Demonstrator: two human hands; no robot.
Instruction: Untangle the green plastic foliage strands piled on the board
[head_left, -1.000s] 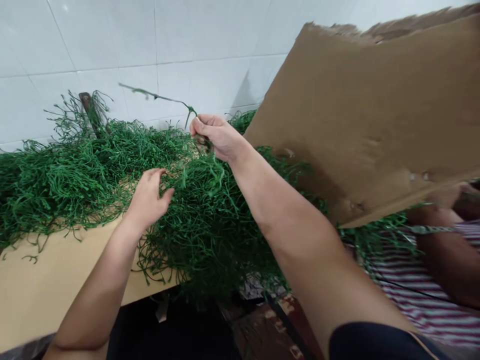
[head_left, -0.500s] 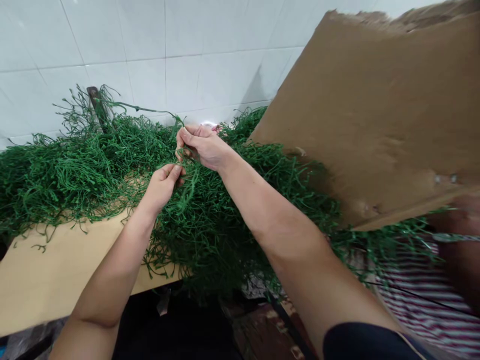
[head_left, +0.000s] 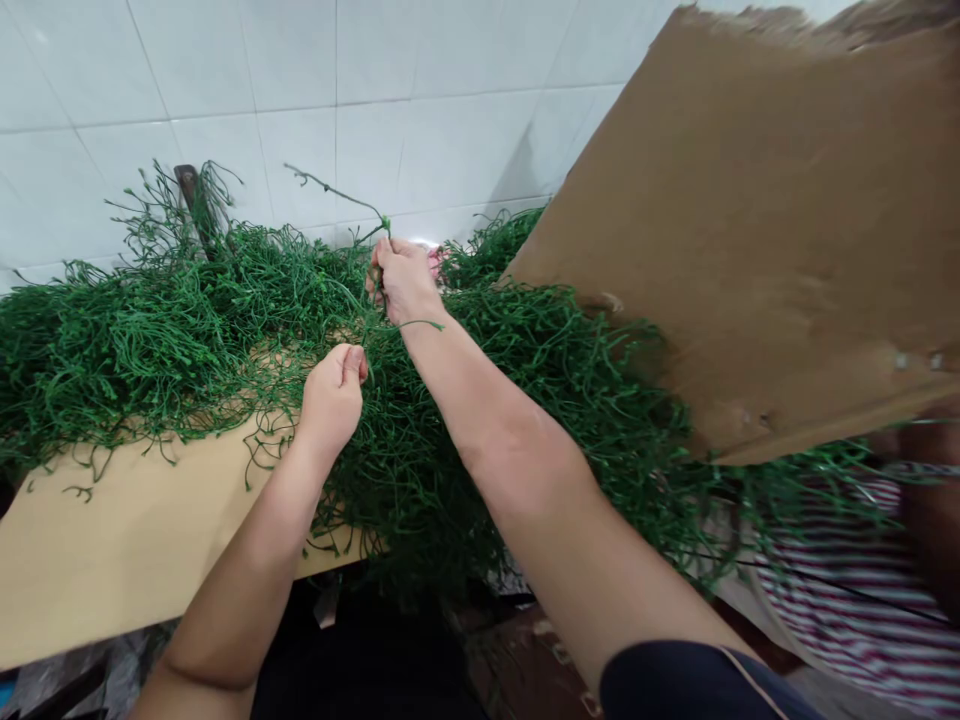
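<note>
1. Green artificial stem (head_left: 385, 223), pinched by the right hand (head_left: 405, 275), juts up above the worktop (head_left: 135, 540).
2. Left hand (head_left: 334, 395) curls closed, contents unclear.
3. Stem handling appears underway; the next move likely calls for steady pinching.

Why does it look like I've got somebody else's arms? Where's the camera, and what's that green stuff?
There's no robot here. The camera sits on a person's head and looks forward and down, so you see that person's arms stretching away from you. On the pale tabletop lies a big tangle of thin green strands. The right hand pinches a thin green stem, which sticks up and to the left in front of the white tiled wall. The left hand is lower in the picture, thumb and fingers closed; I can't tell whether a strand is between them. The big brown sheet on the right looks like cardboard.
</note>
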